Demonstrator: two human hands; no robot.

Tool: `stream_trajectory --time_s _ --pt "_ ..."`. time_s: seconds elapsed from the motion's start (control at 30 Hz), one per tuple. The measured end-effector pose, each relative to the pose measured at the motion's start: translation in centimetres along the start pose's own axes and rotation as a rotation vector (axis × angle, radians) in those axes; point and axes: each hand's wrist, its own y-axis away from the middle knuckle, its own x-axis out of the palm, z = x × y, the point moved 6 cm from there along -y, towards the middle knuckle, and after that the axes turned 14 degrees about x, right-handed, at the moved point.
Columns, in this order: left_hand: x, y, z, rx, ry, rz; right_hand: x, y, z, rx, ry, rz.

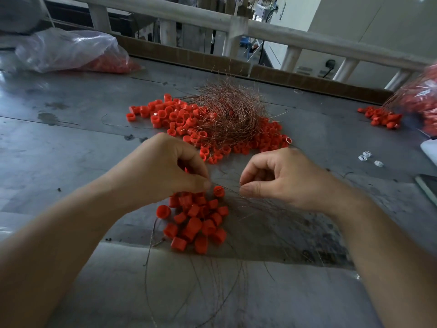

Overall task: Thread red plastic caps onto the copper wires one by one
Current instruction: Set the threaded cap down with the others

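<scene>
Noted left hand (pixel 170 171) and right hand (pixel 283 178) pinching one copper wire (pixel 230 187), red cap (pixel 219 191) between; table (pixel 59 150) open toward 9 o'clock.

Lit by soft, cool daylight from beyond the railing (pixel 260 27) at top; moderately dim overall. Faint, diffuse shadows on the metal table (pixel 71 143) beneath the forearms. Pale glare on the clear plastic bag (pixel 71 48). Crisp at centre on the copper wires (pixel 227 110); bowed at the edges by wide-angle distortion, smeared by blur at the right-hand bag (pixel 423 98).
</scene>
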Motion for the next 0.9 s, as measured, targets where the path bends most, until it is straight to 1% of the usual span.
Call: stream_trajectory --time_s 0.1,0.17,0.23,0.3,0.37,0.43,0.5,0.57,0.67,0.77,0.9 --pt "0.0 0.0 0.0 -0.002 -0.010 -0.007 0.1 -0.2 -0.3 0.013 0.010 0.032" --pt "0.0 0.0 -0.1 -0.002 0.025 -0.023 0.1 -0.2 -0.4 0.009 0.019 0.039" --pt "-0.4 0.1 0.1 -0.022 0.048 -0.073 -0.1 -0.2 -0.4 -0.003 0.010 0.026" --pt "-1.2 -0.1 1.0 -0.059 0.057 -0.161 -0.6 -0.2 -0.4 -0.013 -0.014 -0.003" --pt "-2.3 -0.4 2.1 -0.093 -0.044 -0.288 -1.3 -0.2 -0.5 -0.014 -0.047 -0.040" --pt "-3.2 -0.7 3.1 -0.121 -0.234 -0.352 -1.9 -0.3 -0.8 -0.004 -0.082 -0.081" --pt "-3.6 -1.1 4.2 -0.175 -0.413 -0.324 -2.2 -0.2 -0.9 0.005 -0.106 -0.115" --pt "-3.5 -1.3 5.4 -0.242 -0.463 -0.260 -2.2 -0.2 -0.8 0.005 -0.107 -0.132" --pt "-2.9 -1.5 6.3 -0.279 -0.487 -0.178 -1.9 -0.3 -0.9 0.009 -0.073 -0.122" --pt "-2.3 -1.6 6.2 -0.248 -0.553 -0.105 -1.6 -0.3 -0.9 0.010 -0.041 -0.113" --pt "-2.7 -1.4 5.3 -0.150 -0.583 -0.183 -1.6 -0.4 -0.8 0.015 -0.044 -0.126"
